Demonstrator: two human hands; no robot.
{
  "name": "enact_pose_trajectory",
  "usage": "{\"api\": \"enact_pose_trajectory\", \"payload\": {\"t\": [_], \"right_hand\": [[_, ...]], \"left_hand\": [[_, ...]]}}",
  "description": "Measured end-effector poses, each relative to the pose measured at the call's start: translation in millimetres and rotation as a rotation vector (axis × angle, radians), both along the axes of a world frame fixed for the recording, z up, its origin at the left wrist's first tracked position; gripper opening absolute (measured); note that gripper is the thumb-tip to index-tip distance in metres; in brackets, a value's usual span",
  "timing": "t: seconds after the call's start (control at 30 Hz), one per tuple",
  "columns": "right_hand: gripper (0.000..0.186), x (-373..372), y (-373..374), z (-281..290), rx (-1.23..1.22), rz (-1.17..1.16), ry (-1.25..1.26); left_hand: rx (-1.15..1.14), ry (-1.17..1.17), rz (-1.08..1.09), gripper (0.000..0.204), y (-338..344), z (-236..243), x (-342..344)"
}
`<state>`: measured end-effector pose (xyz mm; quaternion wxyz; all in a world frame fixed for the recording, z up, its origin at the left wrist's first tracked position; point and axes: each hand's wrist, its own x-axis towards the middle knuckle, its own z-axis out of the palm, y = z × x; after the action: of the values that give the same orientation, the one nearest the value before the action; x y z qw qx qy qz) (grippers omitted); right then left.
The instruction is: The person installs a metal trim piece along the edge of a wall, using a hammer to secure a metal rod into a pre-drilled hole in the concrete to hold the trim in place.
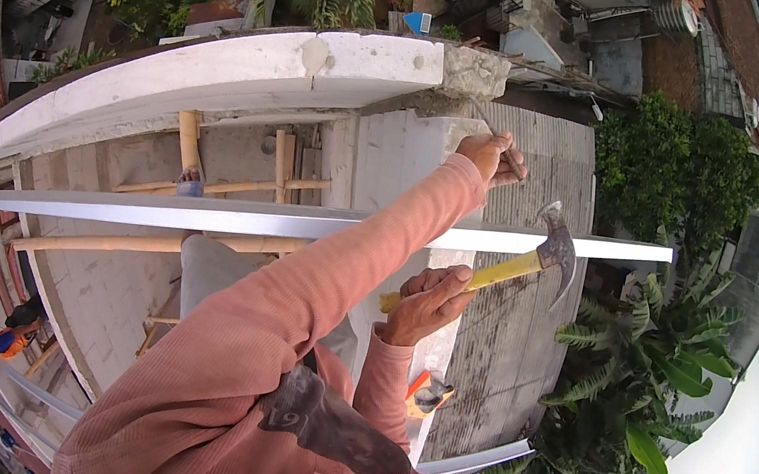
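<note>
While gripping a hammer [527,263] by its handle [505,273] with the fingers of the right hand [428,307], holds a rod [516,168] in the curled fingers of the left hand [485,154], near the rough concrete [474,73] at the end of the wall [369,68]. Has the hammer's head [557,249] in front of the beam [151,210], over the roof [505,361].

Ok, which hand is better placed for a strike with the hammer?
Right, likely: the right hand grips the hammer, while the left hand, farther out, is occupied holding a rod.
</note>
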<state>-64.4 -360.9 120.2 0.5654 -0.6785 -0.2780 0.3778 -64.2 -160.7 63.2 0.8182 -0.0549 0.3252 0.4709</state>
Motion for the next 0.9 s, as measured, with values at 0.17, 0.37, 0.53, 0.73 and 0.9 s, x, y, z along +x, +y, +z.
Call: {"api": "enact_pose_trajectory", "payload": {"t": [0.17,0.37,0.53,0.73,0.9], "right_hand": [[0.032,10,12,-10,-0.11,0.138,-0.249],[0.032,13,9,-14,-0.044,0.045,-0.154],[0.031,9,9,-8,-0.011,0.02,-0.046],[0.03,19,5,-6,-0.1,0.061,-0.038],[0.036,31,6,7,-0.057,-0.014,0.01]], "left_hand": [[-0.007,0.02,0.009,0.022,0,5,4],[-0.054,0.012,0.041,0.021,-2,1,5],[-0.08,0.009,0.035,0.022,4,-13,1],[-0.087,0.039,0.044,0.022,0,-4,6],[-0.092,0.025,0.077,0.021,14,-1,5]]}}
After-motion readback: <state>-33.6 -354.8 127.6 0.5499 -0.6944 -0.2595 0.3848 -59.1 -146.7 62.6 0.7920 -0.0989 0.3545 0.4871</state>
